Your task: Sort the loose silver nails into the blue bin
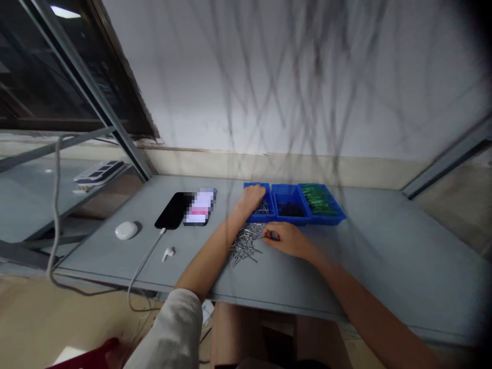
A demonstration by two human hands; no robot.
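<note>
My left hand (252, 197) reaches into the left blue bin (258, 219), over the metal pieces lying in it; its fingertips are hidden. Beside the loose pile of thin metal screws or pins (244, 245) on the table, my right hand (282, 237) is curled with thumb and index finger pressed together. Whatever it pinches is too small to make out. Dark small parts (290, 209) lie in the middle blue bin (295, 221), and green packets or pieces (318, 199) fill the right blue bin (338, 220).
On the grey table (184, 274) to the left lie a black phone (169, 211) with a white cable (144, 261), a lit phone (200, 207), a white earbud (168, 253) and its case (126, 230). A wall (246, 102) stands behind; metal posts flank the table.
</note>
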